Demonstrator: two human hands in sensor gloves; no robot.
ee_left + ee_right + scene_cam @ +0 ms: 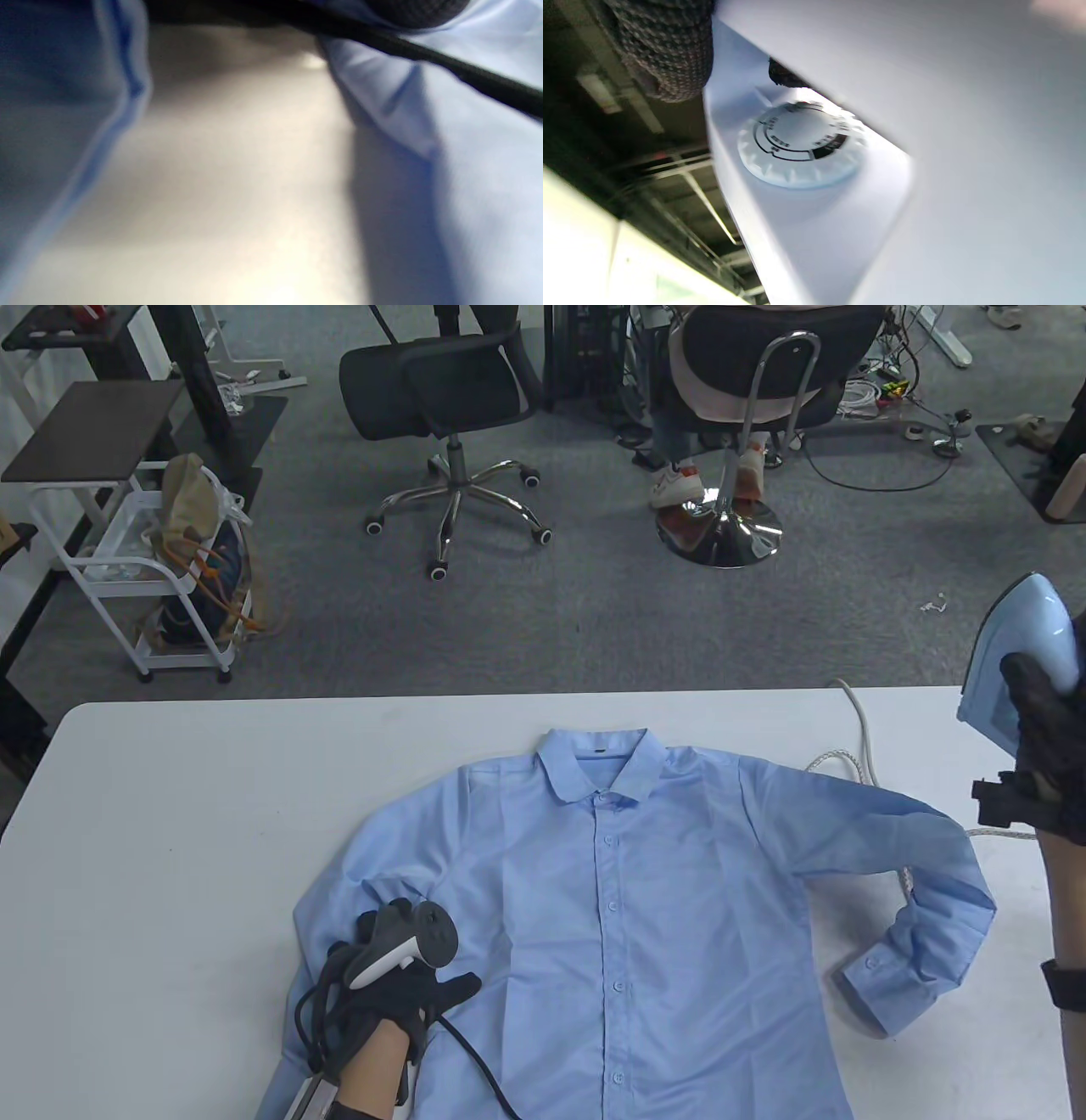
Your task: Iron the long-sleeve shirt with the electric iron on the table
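While the white table (170, 814) stands on grey carpet with two office chairs (441, 398) behind, I see one light-blue long-sleeve shirt (611, 916) lying buttoned and flat at its centre. My left hand (399, 976) presses it with straight fingers; my right hand (1039, 729) grips one blue iron (1014, 661), raised at the table's right edge.

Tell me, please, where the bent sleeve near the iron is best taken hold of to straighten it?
Probably at the buttoned cuff, coming from the table's near edge. The sleeve folds back at the elbow, so its cuff lies free beside the shirt body, clear of the iron in the right hand.
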